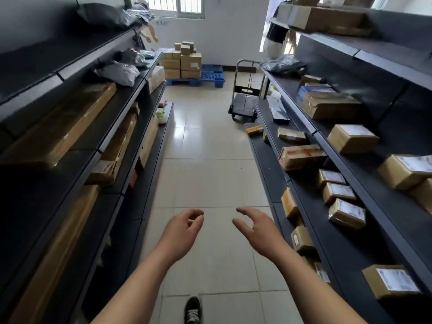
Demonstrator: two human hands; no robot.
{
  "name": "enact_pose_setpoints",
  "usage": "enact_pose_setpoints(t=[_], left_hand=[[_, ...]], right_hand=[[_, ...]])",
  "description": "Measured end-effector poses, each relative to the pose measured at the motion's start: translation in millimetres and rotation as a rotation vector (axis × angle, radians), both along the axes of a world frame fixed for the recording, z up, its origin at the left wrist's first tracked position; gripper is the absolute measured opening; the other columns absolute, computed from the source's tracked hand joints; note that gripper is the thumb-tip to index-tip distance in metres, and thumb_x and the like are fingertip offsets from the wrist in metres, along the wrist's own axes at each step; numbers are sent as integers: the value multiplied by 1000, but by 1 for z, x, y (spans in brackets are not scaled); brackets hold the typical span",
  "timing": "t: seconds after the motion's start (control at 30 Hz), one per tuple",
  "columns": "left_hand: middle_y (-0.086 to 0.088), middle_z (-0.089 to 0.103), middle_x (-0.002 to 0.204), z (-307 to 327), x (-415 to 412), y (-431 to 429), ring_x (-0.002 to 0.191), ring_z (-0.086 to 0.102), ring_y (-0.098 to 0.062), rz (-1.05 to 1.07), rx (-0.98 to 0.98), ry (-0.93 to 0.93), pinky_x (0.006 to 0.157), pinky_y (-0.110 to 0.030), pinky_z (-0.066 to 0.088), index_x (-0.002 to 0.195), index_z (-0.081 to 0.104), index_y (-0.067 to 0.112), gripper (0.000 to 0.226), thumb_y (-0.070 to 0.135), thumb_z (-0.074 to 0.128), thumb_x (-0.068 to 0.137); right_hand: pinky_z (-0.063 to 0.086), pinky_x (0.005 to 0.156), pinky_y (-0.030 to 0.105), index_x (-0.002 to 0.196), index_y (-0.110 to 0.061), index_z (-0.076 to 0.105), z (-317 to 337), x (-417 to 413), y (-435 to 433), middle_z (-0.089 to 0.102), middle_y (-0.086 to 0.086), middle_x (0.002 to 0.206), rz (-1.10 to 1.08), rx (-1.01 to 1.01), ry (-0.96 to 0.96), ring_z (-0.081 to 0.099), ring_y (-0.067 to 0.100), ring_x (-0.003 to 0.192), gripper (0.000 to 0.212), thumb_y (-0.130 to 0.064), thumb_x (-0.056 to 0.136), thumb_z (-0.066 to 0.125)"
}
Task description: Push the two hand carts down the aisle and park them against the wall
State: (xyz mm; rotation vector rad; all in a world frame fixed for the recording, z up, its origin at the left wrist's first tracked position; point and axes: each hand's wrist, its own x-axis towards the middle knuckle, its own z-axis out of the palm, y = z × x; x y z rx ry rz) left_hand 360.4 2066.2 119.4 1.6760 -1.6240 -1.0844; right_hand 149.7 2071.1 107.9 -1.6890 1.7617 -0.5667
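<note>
Fingers (244,211) well apart from cart (243,105)

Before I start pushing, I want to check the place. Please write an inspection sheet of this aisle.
Surface: glossy beige tiled floor.
Job's things: one black platform hand cart with grey metal handle, far down the aisle on the right; second cart not seen.
Clutter: small yellow-brown cardboard box, low by the right shelving.
Grips: left hand and right hand, fingers loosely curled, holding nothing.
Cables: thin dark cord hangs from the cart's handle.
Surroundings: dark grey metal shelves with parcels on both sides; blue plastic pallet with stacked boxes; another person at the far end.
</note>
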Motion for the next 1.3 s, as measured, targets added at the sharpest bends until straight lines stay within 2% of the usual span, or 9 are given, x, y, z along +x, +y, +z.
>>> enact_pose_setpoints(t=[0.17,0.47,0.7,0.83,1.0,1.17,1.3], left_hand=[[8,66,101,15,7,-118,90,58,1,-41,-9,-1,63,-5,37,114,63,22,25,31,51,94],[10,65,103,15,5,-282,88,55,6,-93,12,-19,65,-7,37,117,62,24,26,32,49,95],[9,66,99,2,-20,-411,88,57,4,-74,16,-9,62,-8,39,113,62,25,23,31,50,95],[10,65,100,3,-39,-496,92,59,-2,-53,2,-21,66,-8,39,114,62,24,23,31,50,95],[13,63,97,9,-61,-596,85,54,9,1,5,-25,64,-8,37,116,61,25,26,33,49,95],[15,62,90,5,-68,-676,82,53,10,29,31,-16,61,-7,36,114,62,27,23,33,50,95],[10,62,96,-3,-63,-751,86,55,1,32,40,0,65,-7,38,116,62,23,25,31,50,95]], right_hand=[[36,110,33,133,-27,54,12,8,-108,54,-6,138,-30,3,8,45,12,130,44,-44,93,55],[36,110,35,134,-26,53,9,4,-265,54,-6,139,-57,26,15,45,13,131,45,-45,93,55],[35,110,34,135,-27,52,1,-19,-397,53,-5,140,-44,40,16,43,14,132,45,-44,93,54],[34,110,31,136,-26,51,4,-42,-484,51,-5,141,-22,32,7,42,14,133,45,-43,94,53],[36,110,33,135,-28,52,12,-65,-593,52,-6,140,3,42,2,43,13,132,45,-46,93,54],[33,108,29,135,-27,52,9,-68,-681,52,-6,140,35,60,14,43,14,132,45,-43,94,54],[33,108,29,135,-26,52,0,-62,-755,52,-5,140,53,79,22,43,13,132,45,-42,94,54]])
